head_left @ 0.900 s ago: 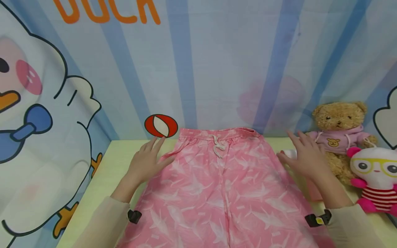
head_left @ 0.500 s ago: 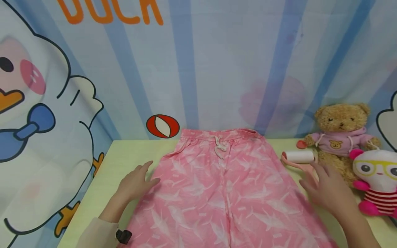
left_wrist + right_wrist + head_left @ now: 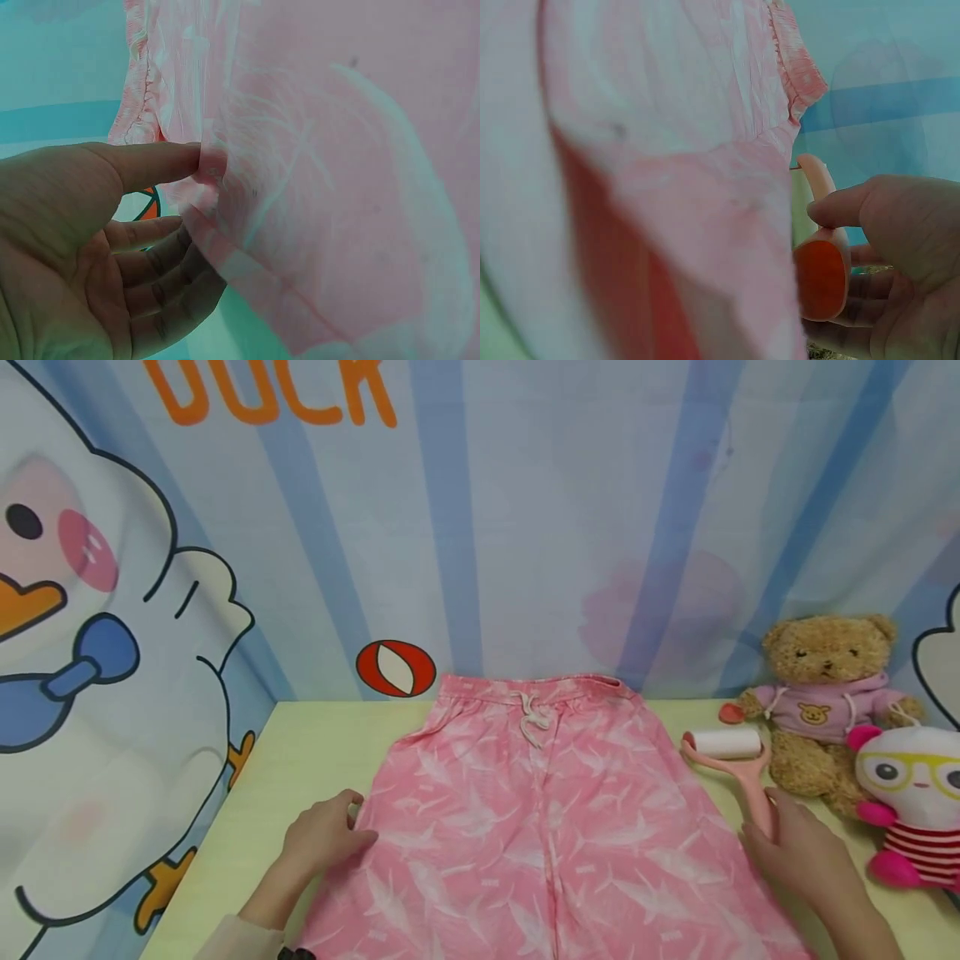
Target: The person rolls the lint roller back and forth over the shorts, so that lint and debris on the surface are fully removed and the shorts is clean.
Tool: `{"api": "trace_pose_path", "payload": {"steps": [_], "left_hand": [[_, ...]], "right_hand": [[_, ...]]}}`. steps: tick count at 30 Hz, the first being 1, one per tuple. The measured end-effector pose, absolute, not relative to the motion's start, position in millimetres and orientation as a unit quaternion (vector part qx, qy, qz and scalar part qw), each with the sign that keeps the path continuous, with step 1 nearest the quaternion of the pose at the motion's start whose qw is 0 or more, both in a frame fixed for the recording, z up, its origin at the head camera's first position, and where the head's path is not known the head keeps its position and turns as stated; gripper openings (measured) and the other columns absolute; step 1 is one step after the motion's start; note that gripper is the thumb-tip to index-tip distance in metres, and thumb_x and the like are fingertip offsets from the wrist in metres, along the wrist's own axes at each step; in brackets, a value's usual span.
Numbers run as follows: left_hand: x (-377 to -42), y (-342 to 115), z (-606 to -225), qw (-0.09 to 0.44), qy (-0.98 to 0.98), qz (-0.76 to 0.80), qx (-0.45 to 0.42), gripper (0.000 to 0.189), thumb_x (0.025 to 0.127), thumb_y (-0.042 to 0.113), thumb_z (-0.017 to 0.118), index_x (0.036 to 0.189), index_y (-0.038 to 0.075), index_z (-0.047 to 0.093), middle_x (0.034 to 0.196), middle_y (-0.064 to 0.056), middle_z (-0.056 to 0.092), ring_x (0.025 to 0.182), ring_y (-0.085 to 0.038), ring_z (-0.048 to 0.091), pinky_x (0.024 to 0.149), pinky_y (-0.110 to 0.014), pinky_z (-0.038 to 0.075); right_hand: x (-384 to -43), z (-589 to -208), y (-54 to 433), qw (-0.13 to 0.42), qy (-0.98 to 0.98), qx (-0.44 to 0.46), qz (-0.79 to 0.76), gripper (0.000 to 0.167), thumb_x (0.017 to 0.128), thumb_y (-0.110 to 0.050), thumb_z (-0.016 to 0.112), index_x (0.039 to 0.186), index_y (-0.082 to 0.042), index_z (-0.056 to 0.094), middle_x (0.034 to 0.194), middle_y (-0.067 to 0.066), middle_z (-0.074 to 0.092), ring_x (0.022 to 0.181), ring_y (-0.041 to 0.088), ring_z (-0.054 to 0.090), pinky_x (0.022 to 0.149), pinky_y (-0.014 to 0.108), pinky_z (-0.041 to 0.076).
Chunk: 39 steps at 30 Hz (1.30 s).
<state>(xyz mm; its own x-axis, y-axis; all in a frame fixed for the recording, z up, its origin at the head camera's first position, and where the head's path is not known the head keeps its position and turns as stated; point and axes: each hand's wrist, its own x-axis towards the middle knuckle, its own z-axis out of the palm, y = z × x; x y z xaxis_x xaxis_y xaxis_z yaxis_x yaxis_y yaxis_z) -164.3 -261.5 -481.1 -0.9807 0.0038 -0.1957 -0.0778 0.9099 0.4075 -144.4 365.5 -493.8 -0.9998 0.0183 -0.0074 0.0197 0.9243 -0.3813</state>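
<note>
Pink drawstring shorts (image 3: pixel 480 827) with a white fish-like print lie flat, waistband at the back; their lower end runs out of the head view. My left hand (image 3: pixel 324 837) is at their left edge. The left wrist view shows its thumb on the cloth (image 3: pixel 300 187) and the other fingers partly hidden behind the edge, pinching it. To the right of the shorts my right hand (image 3: pixel 802 852) grips the handle of a lint roller (image 3: pixel 750 772) with a white roll. In the right wrist view the thumb lies along the pink handle (image 3: pixel 836 251), fingers behind it.
A teddy bear (image 3: pixel 821 693) in a pink hoodie sits behind the right hand. Beside it is a panda plush (image 3: pixel 911 810) with yellow glasses. A printed blue cloth (image 3: pixel 517 527) hangs along the back of the pale yellow table (image 3: pixel 315 743).
Both hands have come back toward me from beside the waistband. The right hand has taken hold of the lint roller's handle; the left has closed on the shorts' left edge.
</note>
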Motion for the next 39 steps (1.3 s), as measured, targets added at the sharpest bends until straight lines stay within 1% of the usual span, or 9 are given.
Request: {"api": "trace_pose_path", "payload": {"steps": [8,12,15,20,26,31,34,38,39], "left_hand": [[-156,-270,-486,0.11,0.956,0.271,-0.033,0.05,0.088,0.026,0.079,0.127,-0.002,0.063,0.089,-0.004,0.067,0.075,-0.018,0.062,0.066,-0.038,0.052],[-153,-278,-490,0.108,0.942,0.316,-0.024,0.019,0.088,0.021,0.077,0.095,0.005,0.068,0.073,0.001,0.056,0.066,-0.015,0.051,0.06,-0.033,0.044],[-149,-283,-493,0.117,0.927,0.356,-0.023,0.016,0.09,0.02,0.075,0.083,0.01,0.065,0.068,0.001,0.051,0.06,-0.015,0.046,0.056,-0.032,0.04],[-143,-288,-492,0.148,0.89,0.43,-0.043,0.023,0.092,0.022,0.077,0.105,0.004,0.071,0.085,-0.003,0.066,0.069,-0.019,0.059,0.061,-0.034,0.049],[-136,-298,-490,0.191,0.857,0.477,-0.045,0.04,0.093,0.024,0.077,0.121,-0.003,0.065,0.095,-0.007,0.07,0.075,-0.021,0.064,0.063,-0.035,0.052],[-128,-306,-491,0.225,0.837,0.496,-0.046,0.045,0.095,0.024,0.076,0.127,-0.005,0.062,0.098,-0.007,0.071,0.078,-0.021,0.066,0.067,-0.035,0.054],[-124,-310,-493,0.24,0.824,0.511,-0.045,0.046,0.096,0.021,0.075,0.131,-0.005,0.06,0.098,-0.008,0.071,0.08,-0.022,0.066,0.069,-0.036,0.055],[-120,-313,-496,0.249,0.812,0.526,-0.039,0.048,0.097,0.02,0.074,0.134,-0.006,0.058,0.097,-0.009,0.07,0.08,-0.022,0.066,0.068,-0.036,0.055],[-119,-314,-496,0.25,0.81,0.529,-0.037,0.048,0.097,0.019,0.074,0.135,-0.006,0.058,0.097,-0.009,0.07,0.08,-0.022,0.066,0.068,-0.036,0.055]], "right_hand": [[-153,-494,362,0.009,0.977,0.017,-0.212,0.076,0.104,-0.038,0.055,0.146,0.021,0.033,0.132,0.048,0.048,0.114,0.066,0.052,0.084,0.071,0.046],[-153,-495,360,-0.007,0.974,0.025,-0.227,0.069,0.106,-0.035,0.046,0.147,0.02,0.033,0.132,0.047,0.046,0.115,0.065,0.049,0.087,0.072,0.043],[-154,-495,358,-0.028,0.973,0.032,-0.226,0.066,0.107,-0.034,0.044,0.146,0.018,0.036,0.129,0.046,0.048,0.115,0.064,0.049,0.087,0.073,0.042],[-157,-492,352,-0.061,0.975,0.049,-0.208,0.062,0.106,-0.038,0.049,0.142,0.013,0.045,0.127,0.042,0.053,0.112,0.061,0.053,0.083,0.07,0.044],[-163,-488,342,-0.098,0.97,0.047,-0.217,0.062,0.106,-0.041,0.053,0.142,0.01,0.048,0.126,0.039,0.057,0.109,0.059,0.056,0.082,0.068,0.044],[-174,-482,322,-0.133,0.958,0.006,-0.254,0.059,0.104,-0.04,0.06,0.141,0.006,0.054,0.109,0.027,0.067,0.087,0.043,0.065,0.069,0.059,0.047],[-180,-478,301,-0.142,0.951,-0.031,-0.274,0.055,0.103,-0.036,0.063,0.141,0.004,0.056,0.109,0.024,0.068,0.087,0.037,0.065,0.07,0.057,0.048],[-185,-475,263,-0.142,0.943,-0.075,-0.292,0.052,0.101,-0.03,0.068,0.141,0.001,0.058,0.12,0.026,0.067,0.101,0.042,0.066,0.081,0.062,0.05],[-186,-475,252,-0.141,0.94,-0.088,-0.298,0.051,0.1,-0.028,0.069,0.141,0.001,0.059,0.118,0.024,0.067,0.099,0.042,0.066,0.081,0.061,0.05]]}}
